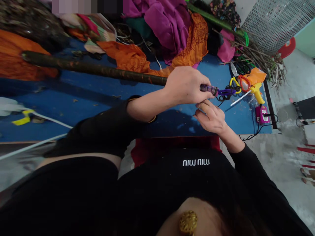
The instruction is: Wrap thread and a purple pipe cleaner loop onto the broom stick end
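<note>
A long dark brown rod (110,71) runs across the blue table from the left to my left hand (185,85). The fingers of that hand are wrapped round the rod near its right end, where a purple-wrapped part (208,88) sticks out. Just below, my right hand (210,116) has its fingers curled and pinched together close to the left fingertips; anything between them is too small to make out. Right of the wrapped end lie a purple loop (227,92) and scissors with yellow and red handles (235,78).
A yellow glue gun (257,92) and a pink power socket (262,114) with black cables sit at the table's right end. Purple cloth (169,26), orange cloth (128,55) and twigs (261,59) line the far side. A white cord (49,118) crosses the left.
</note>
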A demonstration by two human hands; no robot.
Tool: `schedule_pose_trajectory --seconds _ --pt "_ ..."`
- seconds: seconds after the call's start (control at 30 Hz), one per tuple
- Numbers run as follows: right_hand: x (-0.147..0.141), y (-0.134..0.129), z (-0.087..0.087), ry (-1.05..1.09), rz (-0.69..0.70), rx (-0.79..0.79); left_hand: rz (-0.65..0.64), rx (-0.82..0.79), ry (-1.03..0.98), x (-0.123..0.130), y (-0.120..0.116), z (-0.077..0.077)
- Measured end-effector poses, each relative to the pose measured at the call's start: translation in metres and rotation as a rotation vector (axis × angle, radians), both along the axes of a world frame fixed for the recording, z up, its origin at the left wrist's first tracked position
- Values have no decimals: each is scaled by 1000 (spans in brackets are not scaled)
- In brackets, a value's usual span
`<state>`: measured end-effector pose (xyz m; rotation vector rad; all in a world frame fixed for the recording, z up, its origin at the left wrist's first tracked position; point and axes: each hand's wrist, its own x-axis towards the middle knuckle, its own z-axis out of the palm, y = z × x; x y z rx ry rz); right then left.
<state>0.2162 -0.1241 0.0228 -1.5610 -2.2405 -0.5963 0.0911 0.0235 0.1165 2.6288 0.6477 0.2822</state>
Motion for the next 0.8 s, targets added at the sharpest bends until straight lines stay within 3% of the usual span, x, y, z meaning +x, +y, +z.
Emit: schedule_pose_trajectory --seconds 0.17,0.33,0.43,0.53,0.63,0.8 --pt "14 -18 17 -16 21 159 43 74 7 -4 4 5" --pt "27 -30 60 -205 -390 202 33 88 -38 -6 5 6" --pt "30 -36 79 -65 -566 114 41 88 -7 -2 7 3" --pt "32 -41 87 176 -671 30 56 66 14 1 10 0" --pt "38 -41 83 438 -650 -55 41 28 -69 -2 13 0" --pt "46 -30 59 785 -329 -153 60 14 -95 -10 12 12"
